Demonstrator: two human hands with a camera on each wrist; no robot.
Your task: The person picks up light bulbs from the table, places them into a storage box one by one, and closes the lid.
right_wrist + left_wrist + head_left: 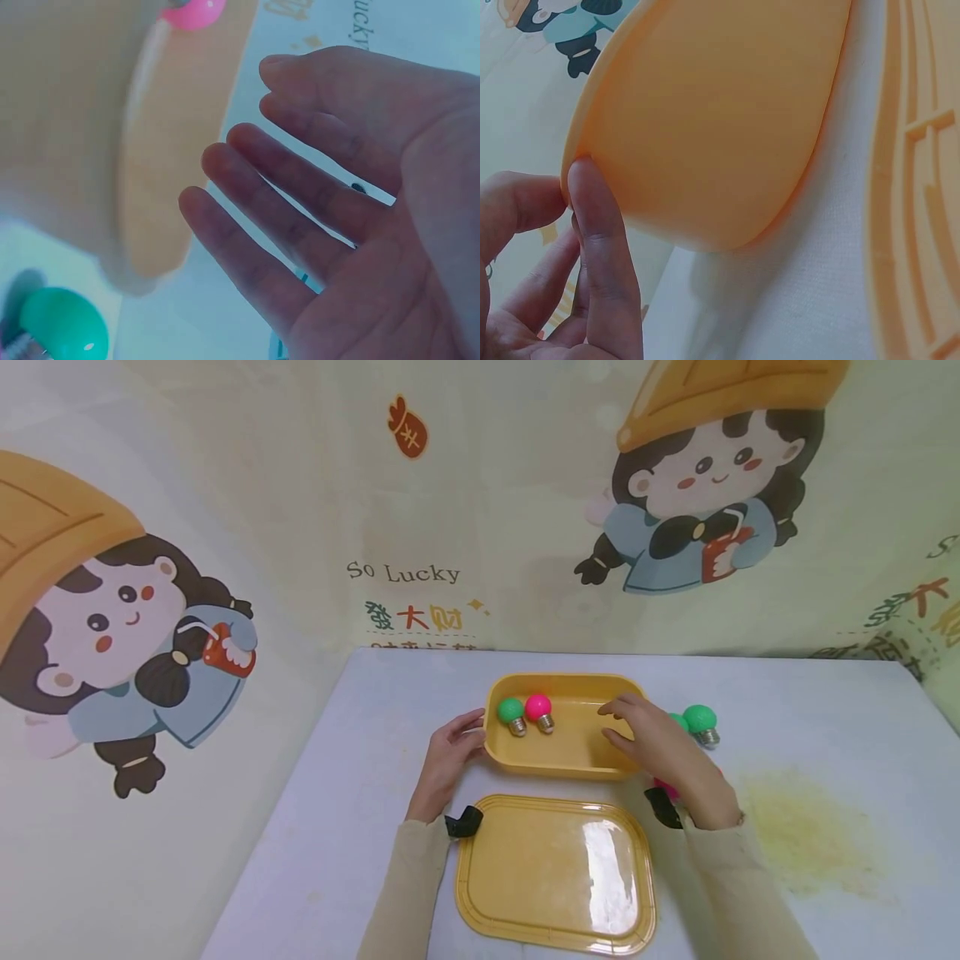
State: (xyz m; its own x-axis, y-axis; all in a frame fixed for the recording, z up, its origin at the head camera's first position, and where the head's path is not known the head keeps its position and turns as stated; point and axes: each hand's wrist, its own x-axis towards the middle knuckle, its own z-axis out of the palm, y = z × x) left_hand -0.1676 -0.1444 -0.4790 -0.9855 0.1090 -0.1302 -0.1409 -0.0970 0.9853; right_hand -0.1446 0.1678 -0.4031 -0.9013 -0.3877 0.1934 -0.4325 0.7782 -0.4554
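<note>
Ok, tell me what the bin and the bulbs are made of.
Bin: likely plastic, smooth with a soft sheen; its even color and rounded walls without visible seams suggest molding.
Bulbs: glossy, from small bright highlights; plastic or glass, I can't tell.
Their bases: silvery and shiny like metal, perhaps plated plastic.

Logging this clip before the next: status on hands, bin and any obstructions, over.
Left hand pinching rim of yellow bin; right hand empty, over its right end. One green bulb, one pink bulb inside. Right hand partly hides another green bulb outside.
</note>
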